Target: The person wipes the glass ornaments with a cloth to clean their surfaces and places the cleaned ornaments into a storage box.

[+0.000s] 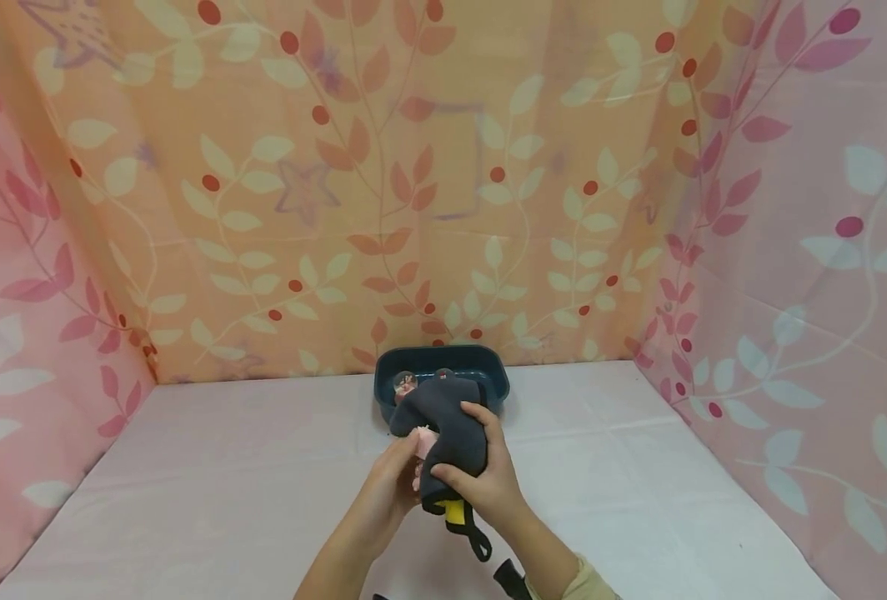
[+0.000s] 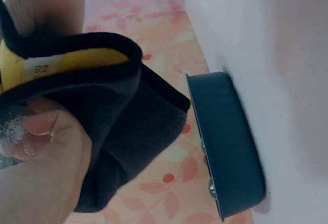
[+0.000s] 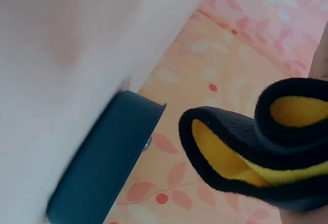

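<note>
A dark grey cloth (image 1: 454, 425) with a yellow underside, black edging and a hanging loop is bunched between the two hands in the head view. My right hand (image 1: 492, 471) grips it from the right, thumb over its front. On the other side, my left hand (image 1: 391, 479) holds a small clear item (image 2: 13, 137) with whitish-pink bits, against the cloth's folds. Its exact kind cannot be told, since fingers and cloth hide much of it. The yellow lining (image 3: 218, 149) shows between folds in the right wrist view.
Just beyond the hands, a dark teal bin (image 1: 499, 375) stands on the white table (image 1: 263, 467) near the back curtain. Inside it is a round clear thing (image 1: 405, 383) with pinkish contents, and another partly behind the cloth. Leaf-patterned curtains (image 1: 383, 183) enclose the back and sides.
</note>
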`<state>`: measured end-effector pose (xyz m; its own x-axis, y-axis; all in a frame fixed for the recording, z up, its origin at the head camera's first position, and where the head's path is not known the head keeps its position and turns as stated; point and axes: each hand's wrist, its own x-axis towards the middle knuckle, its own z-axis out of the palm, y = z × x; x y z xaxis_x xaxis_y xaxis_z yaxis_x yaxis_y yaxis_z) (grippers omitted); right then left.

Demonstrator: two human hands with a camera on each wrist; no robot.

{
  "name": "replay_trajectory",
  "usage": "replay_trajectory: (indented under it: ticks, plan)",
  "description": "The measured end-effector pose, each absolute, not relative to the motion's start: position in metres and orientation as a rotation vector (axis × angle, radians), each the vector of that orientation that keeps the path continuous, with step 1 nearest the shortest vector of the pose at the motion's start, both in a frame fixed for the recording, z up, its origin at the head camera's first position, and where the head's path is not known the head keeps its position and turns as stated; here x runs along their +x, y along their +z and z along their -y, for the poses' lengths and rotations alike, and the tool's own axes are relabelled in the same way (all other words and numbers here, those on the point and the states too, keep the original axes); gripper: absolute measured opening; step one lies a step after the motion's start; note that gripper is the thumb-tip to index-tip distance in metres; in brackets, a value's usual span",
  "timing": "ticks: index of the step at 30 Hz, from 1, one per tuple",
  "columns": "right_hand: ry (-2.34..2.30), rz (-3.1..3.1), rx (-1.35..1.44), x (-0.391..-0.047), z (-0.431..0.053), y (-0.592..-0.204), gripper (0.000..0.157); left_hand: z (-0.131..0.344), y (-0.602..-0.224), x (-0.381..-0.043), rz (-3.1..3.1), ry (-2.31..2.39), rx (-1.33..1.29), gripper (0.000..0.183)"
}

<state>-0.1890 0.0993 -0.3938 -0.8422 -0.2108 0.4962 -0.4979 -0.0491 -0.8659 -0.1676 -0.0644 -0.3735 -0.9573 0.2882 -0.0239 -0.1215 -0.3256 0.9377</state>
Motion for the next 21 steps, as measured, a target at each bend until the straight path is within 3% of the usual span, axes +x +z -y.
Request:
replay_trajectory:
  ticks: [8,15,21]
  plan:
    - [1.781,1.899,0.77,-0.19,-0.094,-0.392,0.049,0.065,-0.378,-0.169,-1.609,2.368,0.252,0.025]
    - [1.798,1.844,0.782,-0.192,-0.092,-0.389,0.043,0.069,-0.38,-0.171,-1.576,2.352,0.262,0.026]
    - [1.894,1.852,0.599,-0.195,-0.096,-0.386,0.041,0.075,-0.382,-0.174,-1.584,2.315,0.319,0.029]
